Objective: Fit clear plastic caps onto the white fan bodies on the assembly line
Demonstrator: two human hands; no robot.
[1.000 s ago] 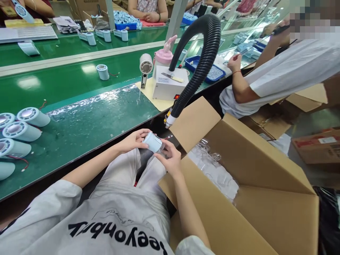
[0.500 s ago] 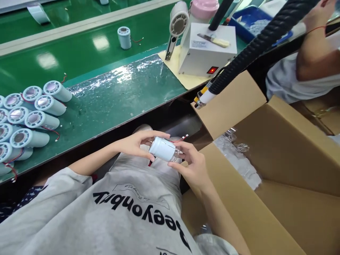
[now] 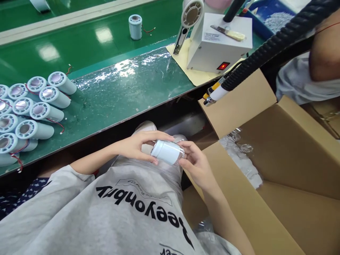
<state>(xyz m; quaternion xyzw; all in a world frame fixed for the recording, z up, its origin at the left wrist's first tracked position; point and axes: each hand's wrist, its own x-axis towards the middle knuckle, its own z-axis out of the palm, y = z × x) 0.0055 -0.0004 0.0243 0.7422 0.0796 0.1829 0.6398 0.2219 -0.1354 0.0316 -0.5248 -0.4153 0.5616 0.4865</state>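
Note:
Above my lap I hold a light-blue cylindrical housing (image 3: 166, 152) lying on its side, tilted slightly down to the right. My left hand (image 3: 140, 146) is closed round its left end, thumb below and fingers along the top. At the other end, my right hand (image 3: 196, 163) grips a clear plastic piece (image 3: 181, 153) that sits at the housing's right end. How far this piece goes over the housing I cannot tell. Similar light-blue housings (image 3: 35, 129) with red wires lie grouped on the bench to the left.
One housing (image 3: 135, 27) stands on the green belt (image 3: 87, 46). A white box (image 3: 220, 44) with a lit red switch carries a knife (image 3: 228, 33). A black corrugated hose (image 3: 265, 53) hangs over an open carton (image 3: 292, 148) holding clear plastic parts (image 3: 247, 148). Another person's arm (image 3: 325, 53) is at right.
Both hands have moved slightly right with the housing, and the clear piece shows more along it. The red wire and white connector above the housing are out of sight now. The view has shifted.

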